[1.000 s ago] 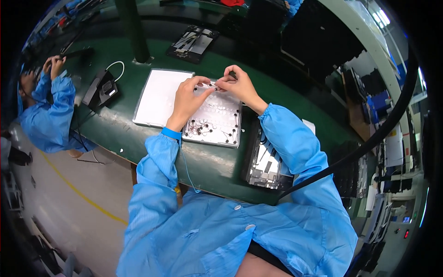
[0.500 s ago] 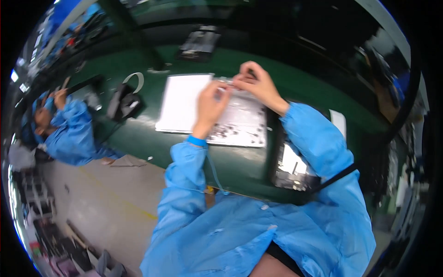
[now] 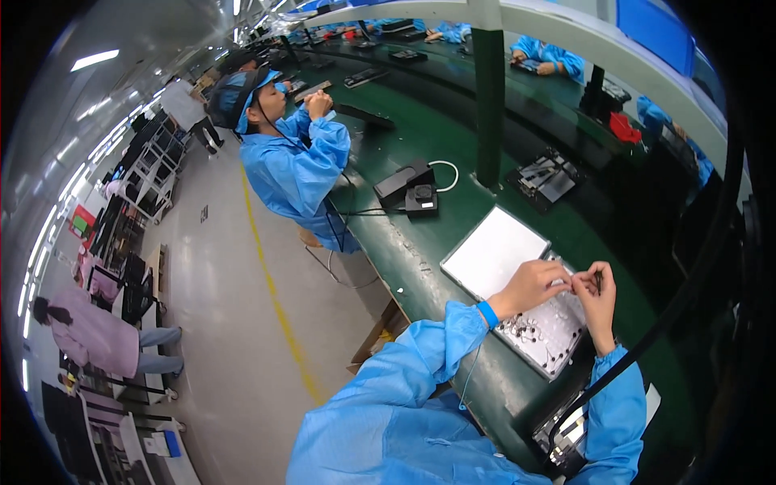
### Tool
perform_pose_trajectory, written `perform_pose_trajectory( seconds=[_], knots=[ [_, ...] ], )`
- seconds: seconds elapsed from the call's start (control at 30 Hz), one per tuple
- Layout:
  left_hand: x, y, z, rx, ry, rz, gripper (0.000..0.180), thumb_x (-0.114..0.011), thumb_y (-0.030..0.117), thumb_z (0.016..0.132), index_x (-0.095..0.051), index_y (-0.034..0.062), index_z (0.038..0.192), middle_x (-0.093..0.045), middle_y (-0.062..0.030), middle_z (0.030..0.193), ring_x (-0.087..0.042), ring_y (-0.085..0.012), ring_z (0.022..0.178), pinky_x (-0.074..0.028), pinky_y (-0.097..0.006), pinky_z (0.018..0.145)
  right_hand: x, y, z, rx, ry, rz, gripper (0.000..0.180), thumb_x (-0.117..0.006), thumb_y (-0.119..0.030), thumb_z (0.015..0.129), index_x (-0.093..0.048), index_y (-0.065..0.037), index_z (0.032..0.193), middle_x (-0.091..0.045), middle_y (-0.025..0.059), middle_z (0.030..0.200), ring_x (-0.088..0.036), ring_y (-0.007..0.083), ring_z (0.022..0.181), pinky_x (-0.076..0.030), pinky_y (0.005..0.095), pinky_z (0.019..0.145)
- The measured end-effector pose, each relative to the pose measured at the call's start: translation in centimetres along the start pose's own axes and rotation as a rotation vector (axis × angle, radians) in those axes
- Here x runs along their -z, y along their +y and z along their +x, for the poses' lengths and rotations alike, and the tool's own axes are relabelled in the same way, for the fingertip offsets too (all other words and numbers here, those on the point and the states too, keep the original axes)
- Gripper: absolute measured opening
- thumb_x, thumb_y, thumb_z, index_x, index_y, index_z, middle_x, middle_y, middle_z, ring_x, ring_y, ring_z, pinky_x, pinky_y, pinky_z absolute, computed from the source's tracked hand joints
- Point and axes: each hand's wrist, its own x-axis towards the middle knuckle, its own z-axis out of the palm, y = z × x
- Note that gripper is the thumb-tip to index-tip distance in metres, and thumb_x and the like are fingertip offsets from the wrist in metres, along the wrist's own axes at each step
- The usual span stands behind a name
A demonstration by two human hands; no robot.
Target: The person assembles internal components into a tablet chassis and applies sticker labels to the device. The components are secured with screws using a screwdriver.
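Note:
My left hand point(image 3: 531, 287) and my right hand point(image 3: 596, 293) meet fingertip to fingertip above a flat silver panel point(image 3: 543, 331) dotted with small holes and screws. Between the fingertips is something very small; I cannot make out what it is. The panel lies on the green workbench point(image 3: 420, 250), with a white sheet point(image 3: 493, 252) at its far left end. Both forearms are in blue sleeves, and a blue wrist strap point(image 3: 486, 314) with a thin cord circles my left wrist.
A black device with a white cable point(image 3: 411, 187) stands further along the bench, near a green post point(image 3: 489, 105). A dark tray of parts point(image 3: 546, 179) lies beyond it. A co-worker in blue point(image 3: 295, 162) works at the bench. Another tray point(image 3: 562, 432) sits near my right elbow.
The view has swung strongly to the left, bringing the aisle and the co-worker into sight. My hands stay together over the silver panel.

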Motion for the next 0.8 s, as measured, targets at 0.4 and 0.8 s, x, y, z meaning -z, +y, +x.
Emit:
perform_pose_trajectory(
  seconds=[0.4,0.8],
  knots=[
    [0.5,0.6,1.2,-0.043,-0.127,0.028,0.015,-0.075,0.017,0.083,-0.065,0.0081,0.089,-0.065,-0.0061,0.086,-0.065,-0.0287,0.079,-0.050,-0.038,0.068,0.5,0.1,1.0,0.033,-0.038,-0.008,0.027,-0.063,0.009,0.090,-0.043,-0.006,0.100,-0.064,0.0074,0.088,-0.065,0.0104,0.076,-0.055,0.0219,0.067],
    [0.1,0.9,0.6,0.020,-0.342,0.026,0.016,-0.073,0.018,0.085,-0.066,0.0051,0.090,-0.068,-0.0104,0.086,-0.067,-0.0322,0.081,-0.052,-0.041,0.074,1.5,0.6,0.9,0.097,0.059,-0.007,0.028,-0.067,0.010,0.085,-0.045,-0.003,0.099,-0.066,0.0084,0.086,-0.068,0.0115,0.079,-0.057,0.0237,0.067]
  ],
)
